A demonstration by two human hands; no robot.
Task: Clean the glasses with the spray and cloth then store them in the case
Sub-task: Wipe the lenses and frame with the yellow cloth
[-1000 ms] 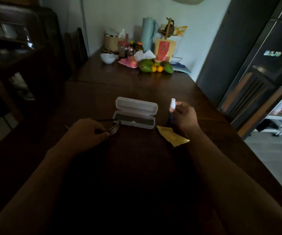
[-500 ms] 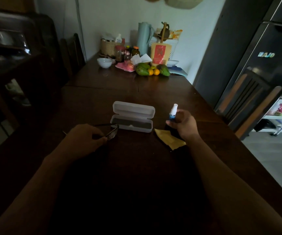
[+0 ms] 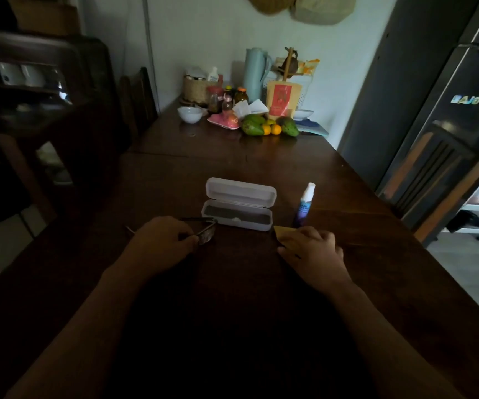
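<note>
My left hand (image 3: pixel 164 240) grips the dark-framed glasses (image 3: pixel 205 233) low over the dark wooden table (image 3: pixel 232 298), just left of the case. The white glasses case (image 3: pixel 239 204) lies open in the middle, lid tipped back. A small blue spray bottle (image 3: pixel 304 205) with a white cap stands upright on the table right of the case, with no hand on it. My right hand (image 3: pixel 313 247) rests on the yellow cloth (image 3: pixel 282 232), fingers curled over it; most of the cloth is hidden beneath the hand.
At the table's far end stand a white bowl (image 3: pixel 189 114), jars, a pale jug (image 3: pixel 255 72), a red-orange packet (image 3: pixel 282 100) and fruit (image 3: pixel 270 127). A wooden chair (image 3: pixel 434 174) and dark fridge (image 3: pixel 448 82) flank the right side; another chair (image 3: pixel 137 102) is at far left.
My right hand has set the spray bottle down upright, let go of it and moved down onto the yellow cloth. My left hand still holds the glasses.
</note>
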